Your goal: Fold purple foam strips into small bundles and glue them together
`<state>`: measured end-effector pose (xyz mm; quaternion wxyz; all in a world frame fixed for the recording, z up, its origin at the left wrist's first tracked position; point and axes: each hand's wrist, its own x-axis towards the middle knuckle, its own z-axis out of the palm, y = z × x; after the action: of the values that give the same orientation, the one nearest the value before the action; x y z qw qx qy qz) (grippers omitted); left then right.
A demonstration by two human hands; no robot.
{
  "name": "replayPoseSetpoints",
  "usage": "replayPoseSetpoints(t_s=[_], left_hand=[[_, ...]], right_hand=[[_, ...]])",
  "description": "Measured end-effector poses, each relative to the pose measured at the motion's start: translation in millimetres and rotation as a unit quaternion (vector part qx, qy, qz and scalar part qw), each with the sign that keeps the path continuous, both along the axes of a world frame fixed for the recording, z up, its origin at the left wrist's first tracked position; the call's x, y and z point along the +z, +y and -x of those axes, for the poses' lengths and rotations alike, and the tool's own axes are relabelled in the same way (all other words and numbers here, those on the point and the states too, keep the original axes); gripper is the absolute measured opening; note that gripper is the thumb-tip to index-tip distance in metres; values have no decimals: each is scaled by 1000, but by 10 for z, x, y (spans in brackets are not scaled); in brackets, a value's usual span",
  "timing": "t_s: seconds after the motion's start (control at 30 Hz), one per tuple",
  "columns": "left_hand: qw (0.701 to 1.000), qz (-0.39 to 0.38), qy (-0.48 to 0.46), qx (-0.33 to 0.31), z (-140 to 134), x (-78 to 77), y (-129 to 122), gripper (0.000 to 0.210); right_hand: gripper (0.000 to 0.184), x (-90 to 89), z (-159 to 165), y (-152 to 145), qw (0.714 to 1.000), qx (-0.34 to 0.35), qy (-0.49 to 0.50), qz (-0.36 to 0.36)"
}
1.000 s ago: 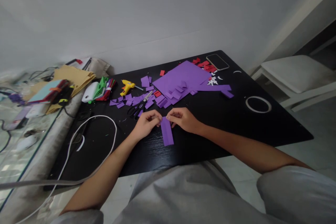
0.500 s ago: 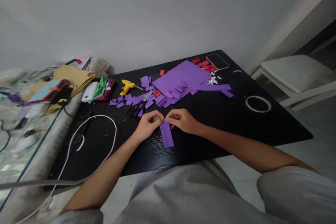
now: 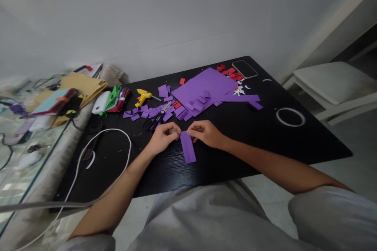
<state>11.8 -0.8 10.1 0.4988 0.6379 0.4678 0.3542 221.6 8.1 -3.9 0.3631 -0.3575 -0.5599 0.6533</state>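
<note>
A purple paper strip [image 3: 187,148] hangs between my hands over the front of the black table [image 3: 241,137]. My left hand [image 3: 166,137] pinches its upper left corner. At the upper right corner, the thumb and fingers of my right hand [image 3: 205,133] are closed on the same strip. Just beyond my left hand lie black-handled scissors [image 3: 158,118], resting among small purple paper pieces [image 3: 144,111]. Farther back is a large purple sheet [image 3: 203,82] with cut pieces on top of it.
A yellow glue gun [image 3: 143,97] lies at the back left. Red scraps [image 3: 232,73], a phone [image 3: 245,69] and a white ring [image 3: 290,117] are on the right. A white cable [image 3: 129,149] loops by my left forearm. Bundled coloured sheets [image 3: 118,100] lie at the left.
My fingers have moved apart along the strip's top edge, from close together at its middle to its two corners. The strip has shifted slightly up.
</note>
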Motion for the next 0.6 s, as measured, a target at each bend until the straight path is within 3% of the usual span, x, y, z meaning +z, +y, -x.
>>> replayPoseSetpoints(t_s=[0.3, 0.6], left_hand=[[997, -19, 55, -56, -49, -32, -81, 8], [998, -3, 44, -51, 52, -17, -1, 9]], right_hand=[[6, -16, 18, -18, 999, 42, -31, 2], [10, -63, -29, 94, 996, 65, -20, 54]])
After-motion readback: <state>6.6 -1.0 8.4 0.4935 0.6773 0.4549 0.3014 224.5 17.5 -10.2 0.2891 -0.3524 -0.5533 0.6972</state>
